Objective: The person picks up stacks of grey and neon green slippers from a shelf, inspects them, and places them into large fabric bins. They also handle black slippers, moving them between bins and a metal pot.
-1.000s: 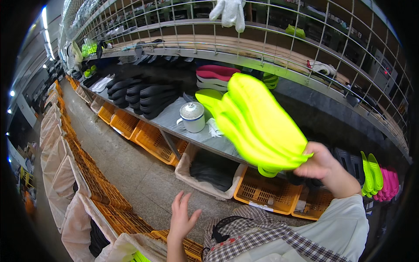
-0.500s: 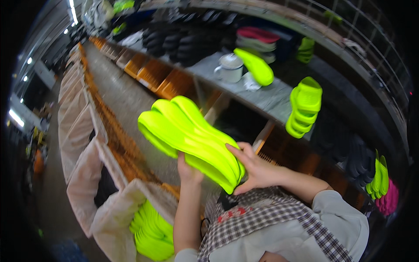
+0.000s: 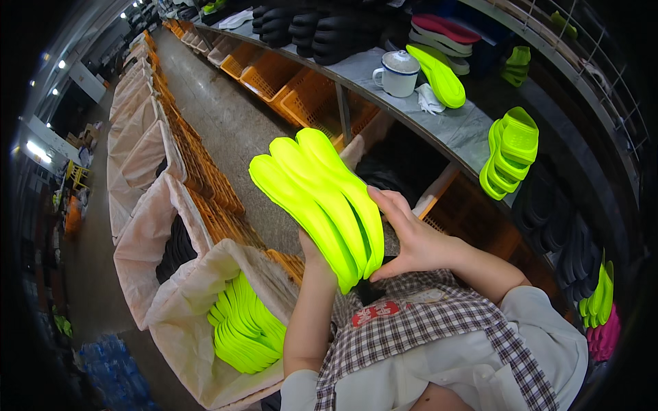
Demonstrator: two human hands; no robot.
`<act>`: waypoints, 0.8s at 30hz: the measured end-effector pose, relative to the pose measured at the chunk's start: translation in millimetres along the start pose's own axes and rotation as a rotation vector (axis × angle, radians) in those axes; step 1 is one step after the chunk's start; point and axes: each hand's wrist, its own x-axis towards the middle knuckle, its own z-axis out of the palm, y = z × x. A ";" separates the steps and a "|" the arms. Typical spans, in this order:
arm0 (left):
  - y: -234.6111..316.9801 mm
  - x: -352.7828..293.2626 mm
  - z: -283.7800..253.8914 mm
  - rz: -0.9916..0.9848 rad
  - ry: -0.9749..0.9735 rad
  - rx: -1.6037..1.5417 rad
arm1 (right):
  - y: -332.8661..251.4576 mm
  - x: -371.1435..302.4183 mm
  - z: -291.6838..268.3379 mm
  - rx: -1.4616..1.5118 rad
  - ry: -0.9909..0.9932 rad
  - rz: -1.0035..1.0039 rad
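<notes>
A stack of several neon yellow-green shoe soles [image 3: 319, 202] is held up in front of my apron, toe ends pointing up and left. My left hand [image 3: 312, 248] grips it from below on the left side; most of its fingers are hidden behind the soles. Around the right edge, near the heel ends, my right hand [image 3: 416, 236] is closed, with its thumb low and its fingers high. Below and left, a pile of matching soles [image 3: 250, 322] fills part of a cloth-lined basket [image 3: 199, 281].
Along the right runs a grey worktable [image 3: 439, 130] bearing a white enamel mug [image 3: 399, 74], a single neon sole [image 3: 439, 77], black soles [image 3: 336, 38] and neon slip-on shoes [image 3: 510, 151]. Orange crates [image 3: 274, 79] stand underneath. More lined baskets [image 3: 140, 144] line the aisle at left.
The stack of soles has tilted more upright, and its narrow gaps now face me. Both hands keep hold of it. The whole view has shifted, showing more of the lined basket.
</notes>
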 end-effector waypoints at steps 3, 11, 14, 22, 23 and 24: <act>-2.2 -0.6 6.0 -0.018 -0.033 -0.025 | 2.3 2.3 -0.8 0.013 -0.002 0.019; -5.2 1.6 22.3 -0.060 0.021 -0.086 | 5.6 4.4 -1.3 0.069 -0.008 0.105; -5.3 1.5 27.7 -0.072 0.010 -0.108 | 6.9 5.0 -1.4 0.054 -0.007 0.108; -5.3 -0.8 37.5 -0.030 0.031 -0.070 | 9.2 4.6 -1.2 0.094 -0.007 0.106; -4.6 -1.0 35.2 -0.032 0.018 -0.074 | 9.9 3.9 -1.1 0.098 -0.007 0.105; -3.9 -1.1 32.2 -0.035 -0.024 -0.075 | 10.7 3.2 -1.1 0.095 -0.014 0.101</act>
